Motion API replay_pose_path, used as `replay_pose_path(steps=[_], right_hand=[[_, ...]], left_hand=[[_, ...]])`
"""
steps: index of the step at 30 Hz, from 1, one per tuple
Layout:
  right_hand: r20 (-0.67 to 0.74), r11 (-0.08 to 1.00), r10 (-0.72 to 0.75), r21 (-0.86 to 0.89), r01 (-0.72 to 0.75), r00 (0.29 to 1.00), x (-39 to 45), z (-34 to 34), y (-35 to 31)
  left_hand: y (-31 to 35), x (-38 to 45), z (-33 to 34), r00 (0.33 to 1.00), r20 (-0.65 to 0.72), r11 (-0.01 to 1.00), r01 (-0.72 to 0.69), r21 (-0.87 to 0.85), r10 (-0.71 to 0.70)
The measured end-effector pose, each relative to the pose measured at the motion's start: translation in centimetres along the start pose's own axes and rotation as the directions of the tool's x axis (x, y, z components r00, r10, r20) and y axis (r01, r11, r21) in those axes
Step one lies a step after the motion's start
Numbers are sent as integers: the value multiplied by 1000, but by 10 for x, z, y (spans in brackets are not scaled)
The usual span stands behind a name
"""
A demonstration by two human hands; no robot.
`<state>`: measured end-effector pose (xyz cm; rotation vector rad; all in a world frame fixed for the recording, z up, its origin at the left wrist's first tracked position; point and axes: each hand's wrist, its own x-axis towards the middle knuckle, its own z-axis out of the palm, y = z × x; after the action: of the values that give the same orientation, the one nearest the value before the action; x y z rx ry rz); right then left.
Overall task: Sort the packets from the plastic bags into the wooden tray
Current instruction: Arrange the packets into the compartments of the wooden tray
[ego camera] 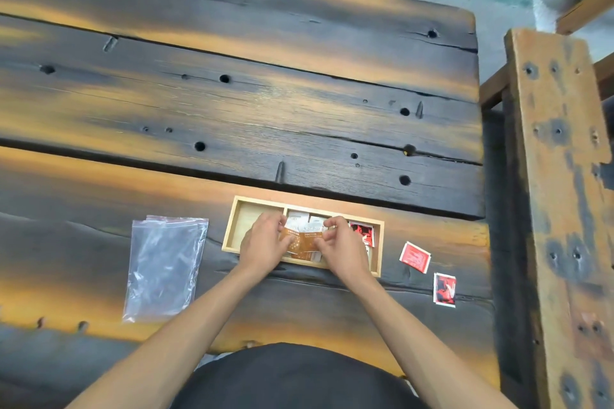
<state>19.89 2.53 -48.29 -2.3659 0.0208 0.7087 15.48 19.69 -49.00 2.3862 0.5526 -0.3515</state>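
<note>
Our left hand (265,239) and right hand (342,244) each pinched a side of the brown-and-white packets (304,237), holding the small stack between the fingertips over the middle compartment of the wooden tray (232,229). We judged the main risk to be the stack fanning apart (the grip was light) and spilling into the red packets (362,232) in the right compartment. Two loose red packets (415,257) lay right of the tray; the plastic bags (164,267) lay left.
</note>
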Motion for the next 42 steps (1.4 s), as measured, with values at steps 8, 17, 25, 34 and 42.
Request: replay_pose_path(steps=[8,17,25,34,42], right_hand=[[-27,992,-57,-111,54,998,-6,7,5],[-131,972,-105,-222,74,986,3,5,-1],[39,784,-500,-403,472,865,-11,15,17],[39,847,-429,-330,417,902,-6,16,22],[98,766,-491,-425,483,866,-13,13,29]], left_hand=[[-6,-7,2,994,10,990,-112,91,111],[0,-9,7,984,15,967,-176,184,176],[-1,-17,6,961,42,937,-275,216,273],[-5,-8,-2,938,217,918,-317,237,268],[-9,-9,-3,917,208,888,-387,249,341]])
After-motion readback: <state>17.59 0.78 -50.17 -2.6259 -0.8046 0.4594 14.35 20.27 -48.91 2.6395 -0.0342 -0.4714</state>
